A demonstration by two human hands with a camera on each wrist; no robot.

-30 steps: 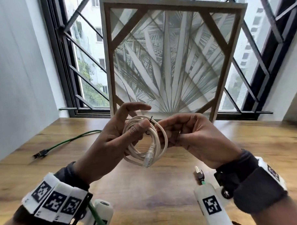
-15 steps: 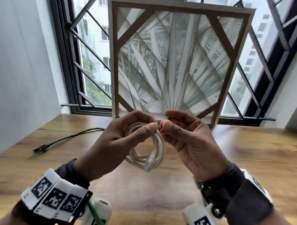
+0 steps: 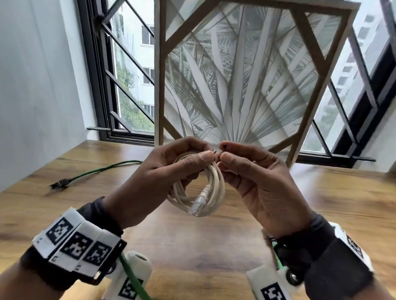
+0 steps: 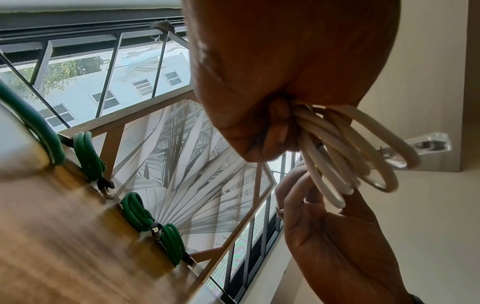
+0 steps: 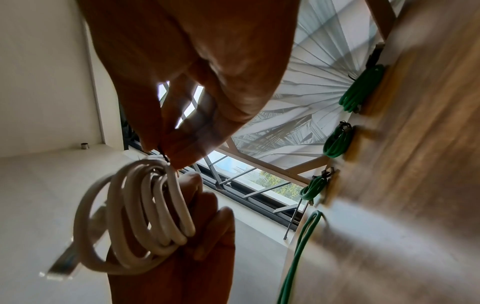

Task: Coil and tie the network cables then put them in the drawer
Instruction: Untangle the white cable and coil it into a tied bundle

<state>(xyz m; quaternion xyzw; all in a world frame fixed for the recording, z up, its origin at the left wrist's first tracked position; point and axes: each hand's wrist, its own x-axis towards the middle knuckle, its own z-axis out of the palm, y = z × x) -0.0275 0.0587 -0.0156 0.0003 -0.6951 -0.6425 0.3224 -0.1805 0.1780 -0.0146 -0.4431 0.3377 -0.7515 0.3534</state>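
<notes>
Two hands hold one coiled cable up in the air above the counter (image 3: 218,250). The left hand (image 3: 148,180) has its fingers curled round the top of the white network cable (image 3: 213,194), and its thumb presses on the loops. The right hand (image 3: 258,181) pinches a thin black tie (image 3: 215,152) between thumb and finger, right at the top of the coil where the two hands almost meet.

The white cable is smooth and round, wound into a ring of several loops. The ring hangs down from the hands. Its clear plastic plug (image 3: 198,206) lies across the ring and points down toward the person.

Under the hands is the counter, made of brown wood with dark grain lines. One green cable (image 3: 99,170) lies loose on it to the left, long and thin, running from the middle out to a dark plug (image 3: 59,184) near the left edge. In the wrist views, three small green coils (image 5: 337,142) sit in a row on the far part of the counter, by the bottom of a framed palm-leaf picture (image 3: 246,80). The picture leans against a window with dark metal bars (image 3: 121,51).
</notes>
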